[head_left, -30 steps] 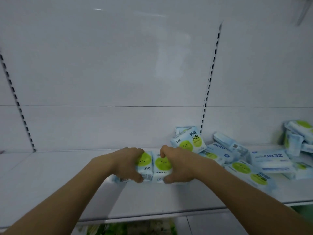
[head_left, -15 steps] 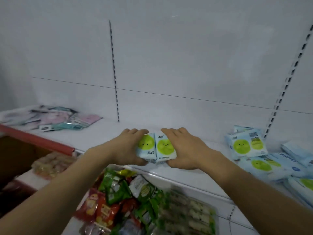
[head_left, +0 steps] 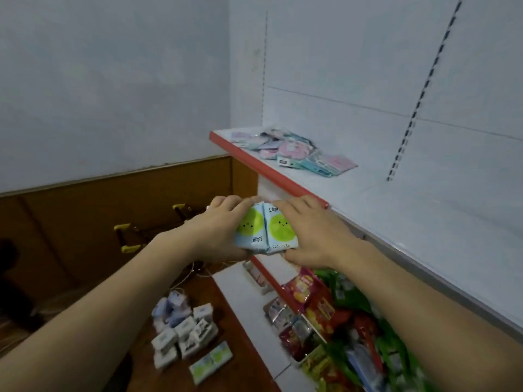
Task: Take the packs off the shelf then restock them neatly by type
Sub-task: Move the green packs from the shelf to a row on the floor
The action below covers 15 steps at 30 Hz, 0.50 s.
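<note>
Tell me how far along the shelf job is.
Done: a heap of packs already lies on the floor. In hand: the left hand and right hand together grip two green-circle packs, held off the shelf's front edge. Left: pink and teal packs remain jumbled at the shelf's far end. No sorted rows are on the shelf yet, so restocking hasn't begun.

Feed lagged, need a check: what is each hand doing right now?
Left hand: grips the left green-dot pack.
Right hand: grips the right green-dot pack.
</note>
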Each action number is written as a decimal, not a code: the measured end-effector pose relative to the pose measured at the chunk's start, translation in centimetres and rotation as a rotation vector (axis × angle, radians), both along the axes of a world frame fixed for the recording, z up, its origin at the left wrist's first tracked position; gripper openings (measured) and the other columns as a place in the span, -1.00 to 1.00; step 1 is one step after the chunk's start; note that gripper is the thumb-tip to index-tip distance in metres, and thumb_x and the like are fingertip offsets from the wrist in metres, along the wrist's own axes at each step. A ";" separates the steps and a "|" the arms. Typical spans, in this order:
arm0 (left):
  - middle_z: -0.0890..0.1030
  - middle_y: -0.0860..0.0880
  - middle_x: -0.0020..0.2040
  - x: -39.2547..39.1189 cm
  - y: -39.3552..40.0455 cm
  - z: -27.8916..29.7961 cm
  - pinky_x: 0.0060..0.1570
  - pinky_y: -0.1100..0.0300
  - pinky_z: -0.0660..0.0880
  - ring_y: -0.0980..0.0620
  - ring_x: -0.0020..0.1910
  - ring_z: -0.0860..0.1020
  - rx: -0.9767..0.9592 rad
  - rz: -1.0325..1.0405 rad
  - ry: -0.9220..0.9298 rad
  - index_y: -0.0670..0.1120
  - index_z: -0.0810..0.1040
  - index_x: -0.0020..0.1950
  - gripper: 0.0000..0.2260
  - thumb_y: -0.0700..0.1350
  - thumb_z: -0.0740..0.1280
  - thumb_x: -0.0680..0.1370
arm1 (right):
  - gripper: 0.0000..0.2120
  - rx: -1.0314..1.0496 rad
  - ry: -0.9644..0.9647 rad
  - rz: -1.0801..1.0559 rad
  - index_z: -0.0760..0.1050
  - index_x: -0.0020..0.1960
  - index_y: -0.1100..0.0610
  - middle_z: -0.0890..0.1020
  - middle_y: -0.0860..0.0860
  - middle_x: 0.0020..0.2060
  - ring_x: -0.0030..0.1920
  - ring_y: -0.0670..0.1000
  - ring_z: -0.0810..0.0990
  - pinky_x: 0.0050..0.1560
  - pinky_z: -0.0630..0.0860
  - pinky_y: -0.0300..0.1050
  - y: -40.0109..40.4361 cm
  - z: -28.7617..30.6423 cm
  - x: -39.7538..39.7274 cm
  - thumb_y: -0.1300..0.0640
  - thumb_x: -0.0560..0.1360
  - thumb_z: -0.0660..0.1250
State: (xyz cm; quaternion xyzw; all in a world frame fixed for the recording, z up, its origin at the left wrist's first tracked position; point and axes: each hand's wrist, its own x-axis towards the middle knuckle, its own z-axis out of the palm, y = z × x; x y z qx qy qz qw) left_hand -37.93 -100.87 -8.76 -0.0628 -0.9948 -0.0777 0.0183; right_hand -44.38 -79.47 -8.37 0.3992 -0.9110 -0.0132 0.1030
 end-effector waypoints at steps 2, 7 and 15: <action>0.07 0.02 0.55 0.8 -3.0 -2.4 0.47 -0.05 0.19 -0.09 0.52 0.02 0.001 0.064 -0.057 0.06 -0.13 0.62 0.01 0.26 0.46 0.41 | -0.06 0.018 -0.033 0.039 -0.02 0.56 -0.03 0.22 -0.01 0.48 0.43 0.10 0.17 0.27 0.45 0.20 -3.5 -2.6 -0.4 -0.26 0.30 0.28; 0.02 -0.02 0.57 1.3 -8.1 -8.8 0.51 -0.07 0.10 -0.12 0.55 -0.03 0.076 0.198 -0.203 0.04 -0.24 0.62 0.03 0.22 0.45 0.45 | -0.07 0.113 -0.146 0.144 -0.04 0.56 0.01 0.21 0.01 0.43 0.45 0.13 0.14 0.22 0.48 0.18 -9.8 -9.3 -2.6 -0.12 0.38 0.41; 0.09 -0.05 0.56 -2.8 -11.5 -21.8 0.49 -0.07 0.21 -0.10 0.55 0.02 0.161 0.373 -0.277 -0.07 -0.09 0.63 -0.02 0.33 0.38 0.45 | -0.10 0.198 -0.333 0.275 -0.02 0.58 0.07 0.24 0.01 0.44 0.45 0.11 0.15 0.24 0.45 0.14 -15.4 -21.3 -10.1 -0.04 0.41 0.41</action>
